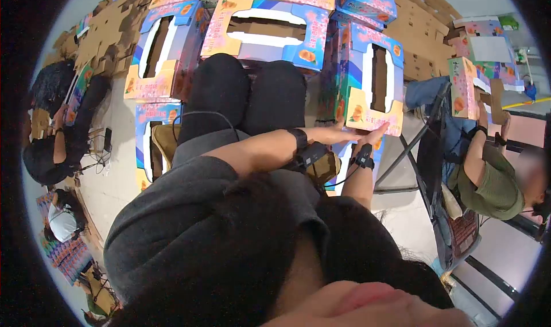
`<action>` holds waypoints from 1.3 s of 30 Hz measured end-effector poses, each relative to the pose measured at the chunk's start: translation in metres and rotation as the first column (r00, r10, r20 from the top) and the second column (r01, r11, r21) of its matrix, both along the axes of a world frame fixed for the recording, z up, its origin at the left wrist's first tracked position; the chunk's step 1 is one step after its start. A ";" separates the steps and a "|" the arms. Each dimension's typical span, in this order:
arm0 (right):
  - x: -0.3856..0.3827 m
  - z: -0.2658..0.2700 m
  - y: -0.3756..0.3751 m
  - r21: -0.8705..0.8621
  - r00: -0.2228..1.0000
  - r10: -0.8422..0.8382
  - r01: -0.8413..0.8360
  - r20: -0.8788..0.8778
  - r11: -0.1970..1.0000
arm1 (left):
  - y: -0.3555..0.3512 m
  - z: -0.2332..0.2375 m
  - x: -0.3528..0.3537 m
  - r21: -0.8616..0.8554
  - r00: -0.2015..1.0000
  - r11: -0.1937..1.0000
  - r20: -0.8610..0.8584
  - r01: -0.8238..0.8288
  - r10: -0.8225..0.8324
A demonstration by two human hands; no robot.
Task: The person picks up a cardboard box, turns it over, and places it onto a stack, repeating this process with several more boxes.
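Note:
A blue, orange and pink printed carton [356, 100] with a long white-edged opening stands right of my knees. Its near end is beside both of my hands. My left hand [342, 134] reaches in from the left, fingers stretched out near the lower edge of this carton. Close to it, my right hand [374, 136] lies against the carton's near edge with its fingers extended. Neither hand is closed round anything visible. Under my wrists part of another printed carton [344, 152] shows, mostly hidden by my arms.
More printed cartons [264, 31] stand beyond my knees and at left [166, 51]. Brown cardboard [109, 31] is piled behind. At right, a person in a green shirt [491, 183] handles a carton near a folding chair [442, 155]. Other people [49, 155] sit at far left.

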State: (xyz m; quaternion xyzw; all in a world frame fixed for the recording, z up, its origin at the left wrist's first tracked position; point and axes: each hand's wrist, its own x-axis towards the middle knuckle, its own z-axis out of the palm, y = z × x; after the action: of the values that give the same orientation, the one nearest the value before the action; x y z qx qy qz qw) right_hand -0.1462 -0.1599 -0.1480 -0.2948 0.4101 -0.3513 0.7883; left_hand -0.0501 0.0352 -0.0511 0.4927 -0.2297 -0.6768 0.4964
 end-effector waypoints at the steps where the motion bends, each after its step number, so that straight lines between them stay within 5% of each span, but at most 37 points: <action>1: 0.000 0.000 -0.001 0.009 1.000 0.013 -0.013 -0.023 1.000 | -0.003 -0.009 -0.004 0.032 0.998 0.999 0.058 -0.030 0.028; 3: -0.007 -0.015 -0.011 0.030 0.997 0.040 -0.038 -0.070 0.999 | -0.008 -0.024 -0.013 0.092 0.981 0.991 0.176 -0.094 0.077; 10: -0.010 -0.017 -0.017 0.018 0.993 0.054 -0.052 -0.109 0.998 | -0.015 -0.042 -0.018 0.157 0.991 0.987 0.123 0.037 -0.057; 12: -0.007 0.000 -0.008 0.014 0.984 0.061 -0.060 -0.168 0.998 | -0.002 -0.003 -0.011 0.176 0.985 0.984 0.160 0.030 -0.059; 16: 0.010 0.001 -0.001 -0.217 0.917 -0.164 0.088 -0.364 0.972 | -0.007 -0.012 -0.007 0.212 0.984 0.970 0.109 0.118 -0.144; 18: 0.023 0.019 0.017 -0.421 0.778 -0.398 0.191 -0.486 0.887 | -0.007 -0.012 -0.004 0.231 0.970 0.957 0.125 0.176 -0.208; 21: 0.016 0.023 0.017 -0.818 0.350 -0.750 -0.376 -0.561 0.436 | -0.019 -0.041 -0.018 -0.030 0.978 0.992 0.163 -0.123 0.127; 22: 0.018 0.028 0.021 -0.824 0.435 -0.736 -0.484 -0.518 0.294 | -0.019 -0.044 -0.017 -0.026 0.966 0.989 0.213 -0.146 0.148; 24: 0.027 0.043 0.041 -0.782 0.603 -0.657 -0.622 -0.452 -0.033 | -0.024 -0.060 -0.016 -0.041 0.914 0.975 0.342 -0.219 0.220; 25: 0.028 0.044 0.049 -0.651 0.522 -0.586 -0.759 -0.620 0.014 | -0.029 -0.075 -0.016 -0.057 0.868 0.962 0.420 -0.266 0.265; 28: 0.026 0.034 0.062 -0.398 0.326 -0.580 -0.917 -0.747 -0.003 | -0.018 -0.022 0.003 0.183 0.869 0.917 0.426 -0.355 0.252; 32: 0.026 0.040 0.063 -0.329 0.265 -0.514 -0.943 -0.815 0.036 | -0.007 -0.011 0.016 0.146 0.740 0.814 0.527 -0.562 0.417; 33: 0.028 0.042 0.063 -0.272 0.204 -0.506 -0.960 -0.838 0.063 | -0.013 -0.018 0.013 0.055 0.616 0.753 0.616 -0.656 0.492; 36: 0.029 0.045 0.063 -0.225 0.158 -0.463 -0.970 -0.872 0.094 | -0.012 -0.021 0.026 -0.146 0.682 0.781 0.409 -0.608 0.607; 37: 0.032 0.046 0.058 -0.138 0.076 -0.444 -0.985 -0.893 0.108 | -0.002 -0.009 0.038 -0.278 0.810 0.829 0.213 -0.485 0.546; 39: 0.031 0.049 0.047 -0.052 0.040 -0.448 -0.999 -0.893 0.014 | 0.027 0.046 0.049 -0.072 0.756 0.760 -0.190 -0.646 0.626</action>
State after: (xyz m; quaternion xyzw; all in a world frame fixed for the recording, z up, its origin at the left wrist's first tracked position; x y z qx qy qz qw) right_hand -0.1151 -0.1127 -0.0995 -0.9475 0.3123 0.0684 0.0080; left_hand -0.0010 0.0623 -0.0052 0.4532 -0.0536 -0.4867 0.7449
